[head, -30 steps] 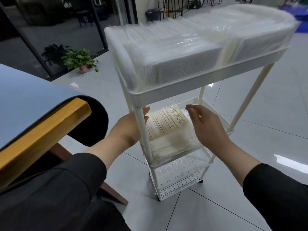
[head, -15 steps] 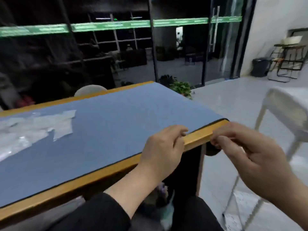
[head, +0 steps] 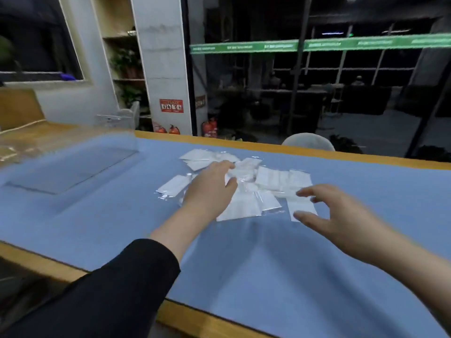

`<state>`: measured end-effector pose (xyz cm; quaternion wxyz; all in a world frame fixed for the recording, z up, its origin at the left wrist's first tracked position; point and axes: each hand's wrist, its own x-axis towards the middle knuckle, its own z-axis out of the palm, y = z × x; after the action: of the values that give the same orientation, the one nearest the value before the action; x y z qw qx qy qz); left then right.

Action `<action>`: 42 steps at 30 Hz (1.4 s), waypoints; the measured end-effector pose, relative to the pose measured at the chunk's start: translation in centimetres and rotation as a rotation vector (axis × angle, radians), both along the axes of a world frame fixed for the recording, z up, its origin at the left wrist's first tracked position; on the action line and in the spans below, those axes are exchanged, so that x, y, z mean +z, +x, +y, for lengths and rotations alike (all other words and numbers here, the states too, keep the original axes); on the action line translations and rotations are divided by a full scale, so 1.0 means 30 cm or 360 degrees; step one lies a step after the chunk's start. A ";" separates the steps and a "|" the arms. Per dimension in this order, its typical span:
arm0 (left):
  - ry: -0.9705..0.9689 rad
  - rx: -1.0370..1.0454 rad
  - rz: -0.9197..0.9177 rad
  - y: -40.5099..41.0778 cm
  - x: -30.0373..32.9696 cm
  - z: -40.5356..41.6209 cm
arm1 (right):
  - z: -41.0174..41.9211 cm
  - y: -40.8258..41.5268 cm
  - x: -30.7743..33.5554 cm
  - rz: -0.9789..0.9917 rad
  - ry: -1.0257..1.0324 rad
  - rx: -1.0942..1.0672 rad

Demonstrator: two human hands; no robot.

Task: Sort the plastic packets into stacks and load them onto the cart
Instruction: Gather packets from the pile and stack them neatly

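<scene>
Plastic packets (head: 244, 186) on blue table (head: 292, 276), left hand (head: 210, 189) over them

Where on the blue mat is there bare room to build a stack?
Bare mat lies between the packets and the near wooden edge, and right of the right hand. Crowded mid-table, where the left hand reaches over the pile.

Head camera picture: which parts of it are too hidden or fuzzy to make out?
- Scattered clear plastic packets on the blue table mat: the left hand covers some, so no count is possible.
- Right hand: motion blur hides whether its fingertips touch a packet.
- Red wall sign: print too small to read.
- Clear sheet at the left: smeared by blur.
- White cart: outside the frame.
</scene>
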<state>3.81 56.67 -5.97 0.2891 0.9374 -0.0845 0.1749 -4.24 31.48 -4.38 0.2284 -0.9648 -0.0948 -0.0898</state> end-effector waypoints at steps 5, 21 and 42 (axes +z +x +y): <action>-0.0057 0.0432 0.0194 0.278 0.018 0.262 | 0.164 0.310 -0.008 0.0150 0.0001 0.0075; 0.0152 0.0624 0.0532 0.746 -0.080 0.436 | 0.521 1.210 -0.038 0.0454 -0.0607 -0.0220; -0.0577 -0.0158 0.0438 0.874 -0.132 0.390 | 0.720 1.303 -0.039 0.0766 0.0746 -0.0255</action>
<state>30.02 68.36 -9.94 0.4697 0.8799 -0.0575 0.0432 34.84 53.08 -5.56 0.4518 -0.8840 0.0611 0.1035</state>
